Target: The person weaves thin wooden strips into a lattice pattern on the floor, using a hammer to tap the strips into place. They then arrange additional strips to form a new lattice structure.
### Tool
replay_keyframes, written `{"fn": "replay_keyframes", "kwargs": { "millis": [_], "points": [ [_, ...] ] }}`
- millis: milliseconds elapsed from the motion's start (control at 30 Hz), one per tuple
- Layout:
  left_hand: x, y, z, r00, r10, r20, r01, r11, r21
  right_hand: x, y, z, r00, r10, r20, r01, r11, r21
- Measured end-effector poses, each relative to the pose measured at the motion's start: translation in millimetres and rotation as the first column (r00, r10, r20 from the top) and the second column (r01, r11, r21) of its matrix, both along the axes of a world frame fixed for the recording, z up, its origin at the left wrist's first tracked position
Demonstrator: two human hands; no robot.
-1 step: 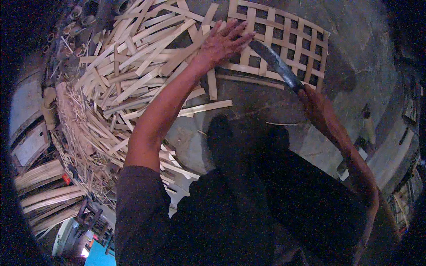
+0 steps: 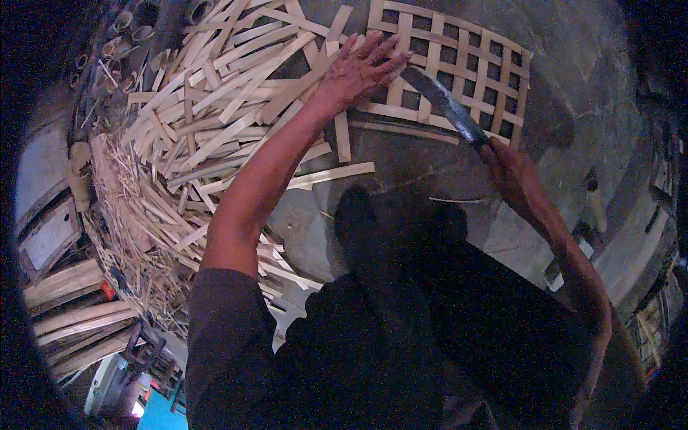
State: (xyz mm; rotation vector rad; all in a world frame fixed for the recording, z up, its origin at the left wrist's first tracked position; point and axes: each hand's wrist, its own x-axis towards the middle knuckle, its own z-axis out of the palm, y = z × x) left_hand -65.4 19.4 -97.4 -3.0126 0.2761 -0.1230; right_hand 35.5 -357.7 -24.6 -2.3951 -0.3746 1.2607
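Observation:
A panel of pale flat bamboo-like strips, woven into an open lattice (image 2: 464, 54), lies on the floor at the far side. My left hand (image 2: 362, 72) reaches over its left edge, palm down with fingers spread; what the palm touches is hidden. My right hand (image 2: 507, 170) is wrapped around the handle of a long, dark-bladed knife (image 2: 451, 107). The blade slants up and left across the near part of the lattice, its tip close to the left fingertips. Just below the lattice, a thin loose strip (image 2: 408, 131) lies along its near edge.
Loose flat strips (image 2: 229, 107) form a large heap on the left, with thin shavings (image 2: 143, 236) beside it. Hollow cut tubes (image 2: 136, 29) stand at the far left. Split lengths of wood (image 2: 82, 319) are stacked at the lower left. Grey floor (image 2: 573, 93) extends on the right.

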Motion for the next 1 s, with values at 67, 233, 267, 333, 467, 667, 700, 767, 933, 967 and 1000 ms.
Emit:
{"fn": "replay_keyframes", "kwargs": {
  "millis": [67, 233, 267, 333, 467, 667, 700, 767, 933, 967, 1000],
  "points": [
    [-10, 9, -4, 1.000, 0.019, 0.000, -0.019, 1.000, 0.001, -22, 48, 53, 0.985, 0.159, 0.072, -0.158, 0.987, -0.031],
    [2, 9, 4, 1.000, -0.006, -0.027, 0.005, 1.000, -0.028, -44, 23, 51, 0.850, 0.369, 0.376, -0.418, 0.907, 0.055],
    [1, 10, 2, 1.000, -0.009, -0.017, 0.008, 0.998, -0.062, -42, 20, 48, 0.830, 0.334, 0.446, -0.408, 0.910, 0.077],
    [2, 11, -10, 0.999, -0.033, 0.013, 0.035, 0.988, -0.150, -39, 23, 76, 0.874, 0.253, 0.414, -0.280, 0.960, 0.004],
    [6, 3, -10, 0.999, 0.011, 0.041, -0.006, 0.993, -0.119, -22, 10, 146, 0.976, -0.039, 0.214, 0.067, 0.990, -0.126],
    [8, -99, -9, 0.973, -0.101, 0.209, 0.168, 0.929, -0.330, -18, -90, 124, 0.826, 0.265, 0.498, -0.190, 0.962, -0.196],
    [8, -116, -8, 0.972, -0.129, 0.198, 0.190, 0.925, -0.329, -21, -89, 131, 0.838, 0.265, 0.478, -0.177, 0.959, -0.222],
    [7, -137, -5, 0.984, -0.146, 0.102, 0.175, 0.901, -0.397, -27, -73, 150, 0.849, 0.265, 0.457, -0.152, 0.951, -0.269],
    [6, -141, -6, 0.991, -0.117, 0.070, 0.133, 0.938, -0.320, -32, -87, 122, 0.854, 0.322, 0.407, -0.157, 0.908, -0.388],
    [6, -140, -5, 0.990, -0.124, 0.068, 0.139, 0.938, -0.318, -34, -88, 123, 0.863, 0.323, 0.388, -0.185, 0.917, -0.354],
    [6, -140, -4, 0.990, -0.126, 0.065, 0.140, 0.938, -0.316, -34, -88, 122, 0.871, 0.308, 0.383, -0.170, 0.920, -0.354]
  ]
}}
